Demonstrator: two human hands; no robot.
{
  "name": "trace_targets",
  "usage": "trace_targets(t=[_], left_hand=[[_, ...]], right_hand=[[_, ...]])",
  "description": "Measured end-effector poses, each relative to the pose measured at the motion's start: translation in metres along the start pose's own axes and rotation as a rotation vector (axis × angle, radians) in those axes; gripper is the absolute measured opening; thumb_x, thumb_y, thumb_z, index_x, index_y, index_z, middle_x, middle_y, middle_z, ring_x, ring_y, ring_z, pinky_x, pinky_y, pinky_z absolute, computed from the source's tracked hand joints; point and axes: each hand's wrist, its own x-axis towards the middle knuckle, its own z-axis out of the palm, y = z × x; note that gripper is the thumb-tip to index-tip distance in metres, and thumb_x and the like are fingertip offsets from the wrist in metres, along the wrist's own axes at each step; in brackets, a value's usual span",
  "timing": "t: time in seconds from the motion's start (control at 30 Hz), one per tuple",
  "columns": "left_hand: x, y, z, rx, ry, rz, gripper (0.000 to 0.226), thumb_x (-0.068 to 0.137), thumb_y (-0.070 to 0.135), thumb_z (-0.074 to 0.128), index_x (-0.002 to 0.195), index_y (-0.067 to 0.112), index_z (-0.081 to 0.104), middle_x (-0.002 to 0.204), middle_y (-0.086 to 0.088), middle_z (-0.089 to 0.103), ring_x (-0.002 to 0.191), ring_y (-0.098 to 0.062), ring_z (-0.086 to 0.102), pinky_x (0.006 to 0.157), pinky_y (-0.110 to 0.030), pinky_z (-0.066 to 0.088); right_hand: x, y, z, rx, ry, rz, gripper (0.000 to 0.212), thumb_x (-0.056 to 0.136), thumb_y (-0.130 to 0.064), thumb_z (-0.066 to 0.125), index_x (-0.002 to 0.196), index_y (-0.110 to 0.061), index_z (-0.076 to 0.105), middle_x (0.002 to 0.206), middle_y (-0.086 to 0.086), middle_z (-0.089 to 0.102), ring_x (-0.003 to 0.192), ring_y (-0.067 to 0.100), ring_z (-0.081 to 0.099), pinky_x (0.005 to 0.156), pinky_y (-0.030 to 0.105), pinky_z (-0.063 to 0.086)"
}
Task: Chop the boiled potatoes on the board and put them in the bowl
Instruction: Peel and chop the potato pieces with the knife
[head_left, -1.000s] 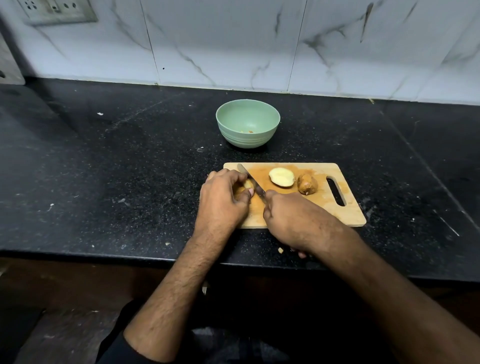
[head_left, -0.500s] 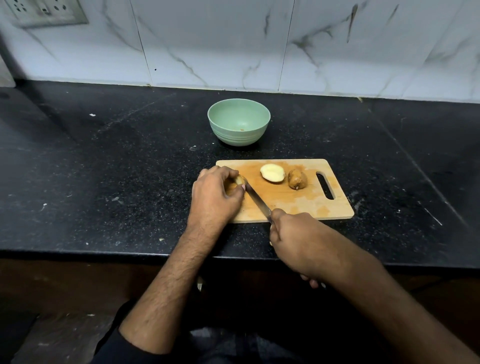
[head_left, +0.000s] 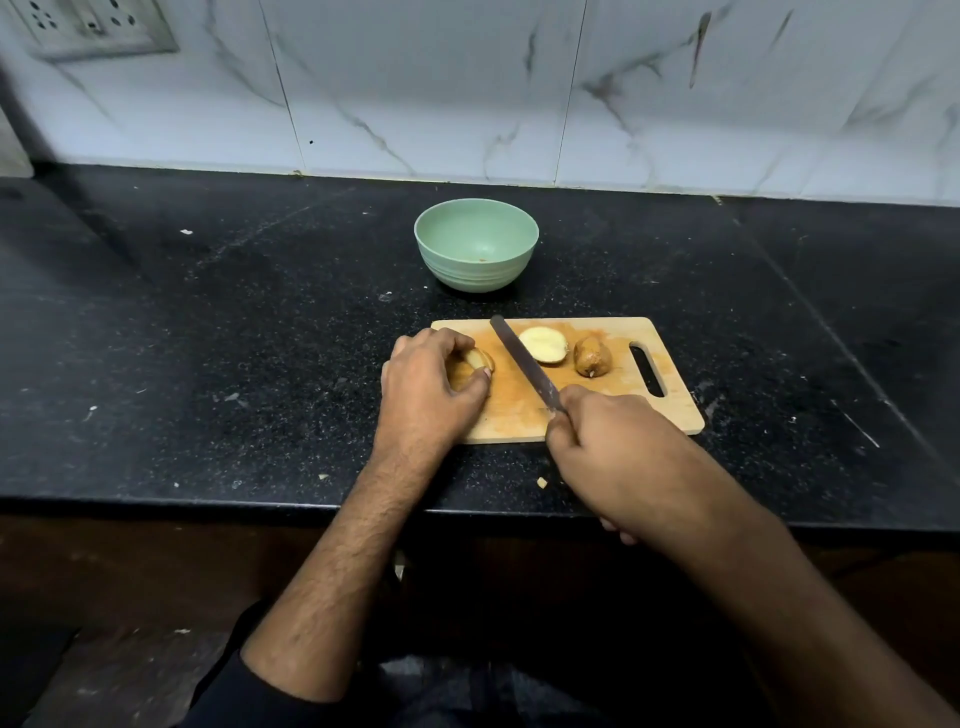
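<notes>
A wooden cutting board (head_left: 670, 410) lies on the black counter. My left hand (head_left: 426, 395) grips a potato piece (head_left: 475, 359) at the board's left end. My right hand (head_left: 618, 452) holds a knife (head_left: 522, 361) by the handle, its blade angled up and left across the board, apart from the held piece. A halved potato (head_left: 543, 344) lies cut face up in the middle, and a brown-skinned potato piece (head_left: 592, 356) sits to its right. The green bowl (head_left: 476, 244) stands behind the board with only specks inside.
The black counter (head_left: 208, 364) carries small crumbs, with one scrap (head_left: 542, 482) near its front edge. A marble-tiled wall rises behind, and a switch socket (head_left: 88, 23) sits at the top left.
The knife has come away from the piece in my left hand and now lies further right over the board. My right hand has moved forward onto the board.
</notes>
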Motion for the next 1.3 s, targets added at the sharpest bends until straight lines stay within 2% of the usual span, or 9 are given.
trace_targets(t=[0.13,0.33,0.47,0.57,0.87,0.93,1.03,1.2,1.3], left_hand=[[0.0,-0.001,0.001,0.007,0.013,-0.01,0.034,0.081,0.039,0.078,0.109,0.023,0.068,0.105,0.009,0.062,0.107,-0.016,0.052,0.098,-0.046,0.047],[0.007,-0.012,-0.004,-0.114,-0.097,0.018,0.053,0.081,0.036,0.081,0.129,0.032,0.061,0.123,0.017,0.058,0.119,-0.012,0.048,0.107,-0.05,0.041],[0.024,-0.019,-0.017,-0.031,-0.314,0.163,0.046,0.087,0.031,0.076,0.13,0.037,0.063,0.131,0.025,0.056,0.126,-0.007,0.042,0.113,-0.047,0.027],[0.033,-0.013,-0.019,0.04,-0.369,0.241,0.033,0.088,0.032,0.075,0.12,0.038,0.068,0.12,0.023,0.062,0.121,-0.007,0.046,0.102,-0.037,0.024],[0.014,-0.001,-0.007,0.231,-0.075,0.116,0.02,0.088,0.049,0.069,0.095,0.031,0.066,0.093,0.013,0.053,0.101,-0.012,0.049,0.089,-0.034,0.031],[0.01,0.002,-0.004,0.273,-0.038,0.102,0.022,0.089,0.05,0.067,0.095,0.029,0.066,0.094,0.01,0.053,0.102,-0.015,0.05,0.089,-0.035,0.033],[0.008,0.002,-0.002,0.315,-0.016,0.104,0.028,0.089,0.054,0.066,0.099,0.027,0.067,0.098,0.008,0.056,0.103,-0.017,0.051,0.088,-0.036,0.035],[0.004,-0.007,-0.007,0.172,-0.053,0.062,0.04,0.084,0.054,0.072,0.113,0.028,0.066,0.103,0.01,0.059,0.105,-0.014,0.053,0.095,-0.04,0.041],[0.003,-0.006,-0.009,0.126,-0.06,0.057,0.031,0.087,0.044,0.073,0.114,0.029,0.067,0.104,0.013,0.059,0.107,-0.012,0.054,0.098,-0.037,0.038]], right_hand=[[0.012,-0.003,0.001,0.092,0.005,0.029,0.027,0.106,-0.034,0.037,0.126,-0.023,0.051,0.068,0.001,0.061,0.036,0.008,0.053,0.031,0.019,0.038],[0.015,-0.001,0.007,0.205,-0.025,0.057,0.025,0.106,-0.033,0.038,0.123,-0.02,0.051,0.068,0.003,0.06,0.025,0.003,0.046,0.03,0.016,0.035],[0.014,0.004,0.009,0.234,-0.026,0.062,0.021,0.106,-0.033,0.038,0.116,-0.019,0.051,0.071,0.004,0.061,0.027,0.004,0.048,0.03,0.017,0.036],[0.014,0.007,0.011,0.246,-0.014,0.057,0.022,0.106,-0.033,0.039,0.115,-0.018,0.052,0.073,0.005,0.063,0.03,0.006,0.05,0.031,0.018,0.037],[0.018,0.002,0.014,0.18,-0.025,0.049,0.023,0.106,-0.034,0.039,0.11,-0.016,0.053,0.072,0.006,0.065,0.032,0.009,0.055,0.033,0.021,0.042],[0.019,0.0,0.015,0.131,-0.011,0.045,0.024,0.106,-0.034,0.039,0.108,-0.015,0.054,0.074,0.006,0.065,0.042,0.016,0.063,0.037,0.027,0.049],[0.023,-0.004,0.017,0.004,0.001,0.027,0.029,0.105,-0.036,0.039,0.112,-0.015,0.056,0.081,0.006,0.065,0.065,0.024,0.067,0.061,0.037,0.059],[0.027,-0.005,0.017,-0.119,0.039,0.014,0.032,0.104,-0.04,0.04,0.117,-0.018,0.058,0.091,0.001,0.055,0.083,0.022,0.055,0.072,0.036,0.047],[0.029,-0.006,0.008,-0.196,0.041,0.002,0.034,0.104,-0.041,0.041,0.125,-0.022,0.058,0.093,0.0,0.051,0.089,0.021,0.051,0.075,0.034,0.043]])
